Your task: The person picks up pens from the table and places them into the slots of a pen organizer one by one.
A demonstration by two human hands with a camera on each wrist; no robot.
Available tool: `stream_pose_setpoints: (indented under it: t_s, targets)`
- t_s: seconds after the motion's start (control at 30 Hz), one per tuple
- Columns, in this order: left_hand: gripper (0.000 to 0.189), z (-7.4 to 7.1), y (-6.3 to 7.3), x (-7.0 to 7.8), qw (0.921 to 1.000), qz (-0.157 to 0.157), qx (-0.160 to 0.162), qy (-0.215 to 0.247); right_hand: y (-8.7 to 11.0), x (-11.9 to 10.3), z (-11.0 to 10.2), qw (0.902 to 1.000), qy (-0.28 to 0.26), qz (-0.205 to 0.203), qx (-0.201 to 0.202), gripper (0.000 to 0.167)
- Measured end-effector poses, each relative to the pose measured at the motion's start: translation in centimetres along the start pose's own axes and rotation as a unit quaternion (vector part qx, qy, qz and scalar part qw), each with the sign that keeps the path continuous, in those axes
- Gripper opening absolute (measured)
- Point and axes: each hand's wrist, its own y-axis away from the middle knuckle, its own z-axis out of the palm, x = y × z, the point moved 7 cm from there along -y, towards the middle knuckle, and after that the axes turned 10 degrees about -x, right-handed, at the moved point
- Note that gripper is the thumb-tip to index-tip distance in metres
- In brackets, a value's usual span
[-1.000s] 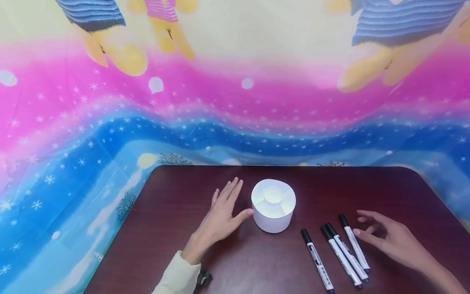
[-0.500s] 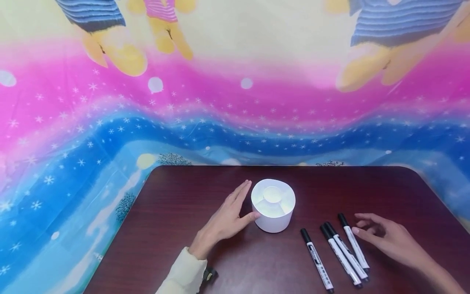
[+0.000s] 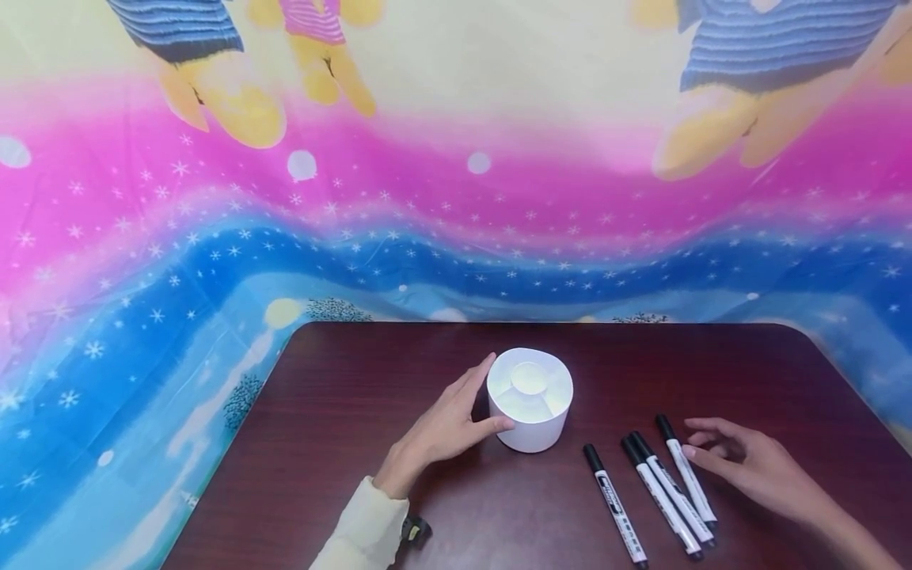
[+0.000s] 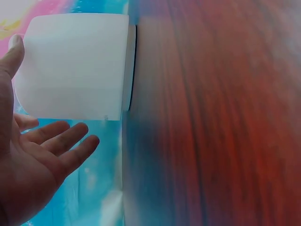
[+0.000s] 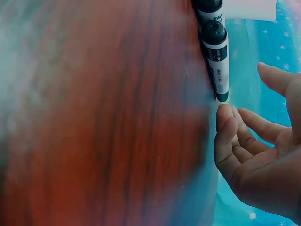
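Note:
A white round organizer (image 3: 533, 431) with divided compartments and a round middle cup stands upright on the table. My left hand (image 3: 445, 423) is at its left side, fingers extended along the far side and thumb overlapping the front wall. In the left wrist view the fingers (image 4: 70, 143) are spread below the organizer (image 4: 75, 66), with the thumb at its rim. My right hand (image 3: 748, 459), loosely curled and holding nothing, hovers beside the rightmost marker (image 3: 689, 479), thumb tip close to it. Several black-capped white markers lie to its left, among them a separate marker (image 3: 616, 507).
The dark wood table (image 3: 342, 380) has rounded far corners. A patterned cloth (image 3: 427, 198) hangs behind it. A small black object (image 3: 416, 530) shows by the left sleeve (image 3: 366, 526).
My left hand has moved right, up to the organizer, its thumb now overlapping the front wall. My right hand has shifted slightly left and down. The markers have stayed in place.

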Motion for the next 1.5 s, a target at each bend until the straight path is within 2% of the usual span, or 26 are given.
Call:
stream_pose_setpoints:
  t_s: [0.2, 0.53, 0.93, 1.23, 1.5]
  targets:
    - [0.108, 0.3, -0.4, -0.2, 0.9998, 0.004, 0.001, 0.02, 0.1, 0.2, 0.2, 0.9999, -0.011, 0.003, -0.01, 0.059]
    - [0.107, -0.2, -0.1, -0.4, 0.9996, 0.001, 0.013, 0.026, -0.4, -0.3, 0.2, 0.9995, -0.023, -0.017, -0.015, 0.058]
    - [0.107, 0.0, -0.3, -0.2, 0.9996, 0.005, 0.01, 0.028, -0.6, -0.3, 0.9, 0.9998, -0.013, 0.015, -0.007, 0.059]
    - [0.107, 0.0, -0.3, -0.2, 0.9996, 0.008, 0.011, 0.025, -1.2, -0.9, 1.2, 0.9991, 0.027, 0.032, 0.003, 0.064]
    - [0.107, -0.1, -0.2, -0.2, 0.9996, 0.01, 0.011, 0.025, -1.7, -1.2, 1.2, 0.999, 0.025, 0.037, -0.003, 0.051]
